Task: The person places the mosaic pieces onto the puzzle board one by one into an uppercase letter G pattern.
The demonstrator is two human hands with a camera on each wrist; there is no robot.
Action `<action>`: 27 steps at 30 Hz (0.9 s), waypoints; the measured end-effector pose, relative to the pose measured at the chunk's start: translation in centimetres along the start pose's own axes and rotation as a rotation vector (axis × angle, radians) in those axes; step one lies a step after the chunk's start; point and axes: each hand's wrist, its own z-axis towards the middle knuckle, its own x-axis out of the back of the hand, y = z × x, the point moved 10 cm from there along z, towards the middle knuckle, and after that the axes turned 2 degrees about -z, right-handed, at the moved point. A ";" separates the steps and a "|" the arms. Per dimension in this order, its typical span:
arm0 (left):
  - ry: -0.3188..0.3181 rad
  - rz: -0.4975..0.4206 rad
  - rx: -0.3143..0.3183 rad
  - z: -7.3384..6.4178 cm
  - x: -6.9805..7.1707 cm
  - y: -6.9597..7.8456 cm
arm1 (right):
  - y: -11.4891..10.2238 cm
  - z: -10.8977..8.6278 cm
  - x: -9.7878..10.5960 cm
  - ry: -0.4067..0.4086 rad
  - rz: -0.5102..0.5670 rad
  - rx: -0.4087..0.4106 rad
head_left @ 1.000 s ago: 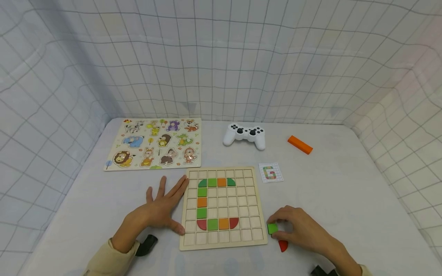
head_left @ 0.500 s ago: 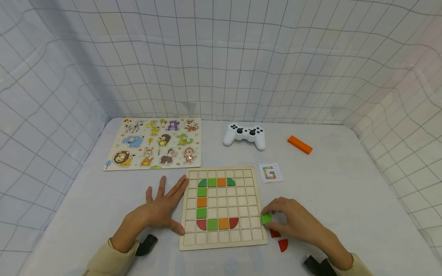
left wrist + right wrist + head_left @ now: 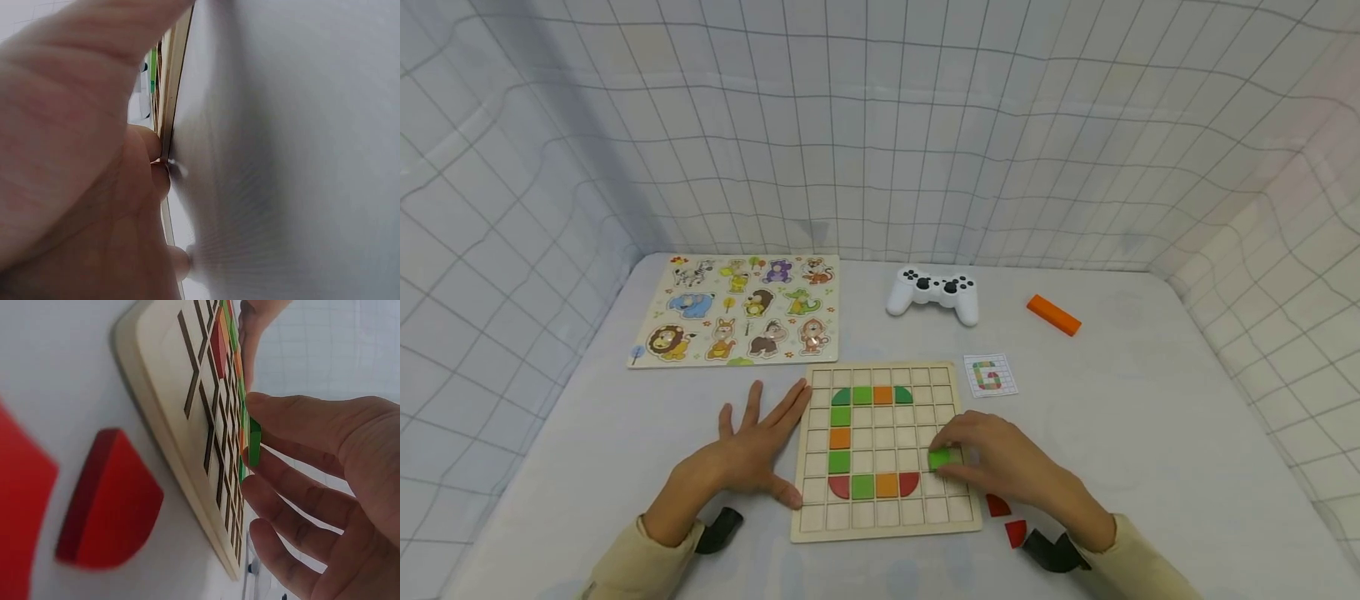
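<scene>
A wooden grid board (image 3: 880,517) holds green, orange and red tiles laid out in a C-like outline. My right hand (image 3: 1000,458) pinches a light green square tile (image 3: 938,459) between thumb and fingers over the board's right part; the right wrist view shows this green tile (image 3: 255,444) edge-on above the grid. My left hand (image 3: 737,460) lies with fingers spread at the board's left edge, fingertips and thumb touching it. Two red quarter-round tiles, one nearer the board (image 3: 997,505) and one nearer me (image 3: 1016,533), lie under the right forearm's side.
A small pattern card (image 3: 990,375) lies right of the board's top corner. Behind stand an animal puzzle board (image 3: 737,312), a white game controller (image 3: 933,293) and an orange block (image 3: 1054,315). Gridded white curtains enclose the table.
My right hand has carried the green tile from the table right of the board leftward over the grid, uncovering the red tiles. The left hand has stayed in place.
</scene>
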 end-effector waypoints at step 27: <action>0.003 -0.004 -0.011 0.1 0.1 0.2 | -2.3 3.2 -2.3 -0.076 -0.072 0.011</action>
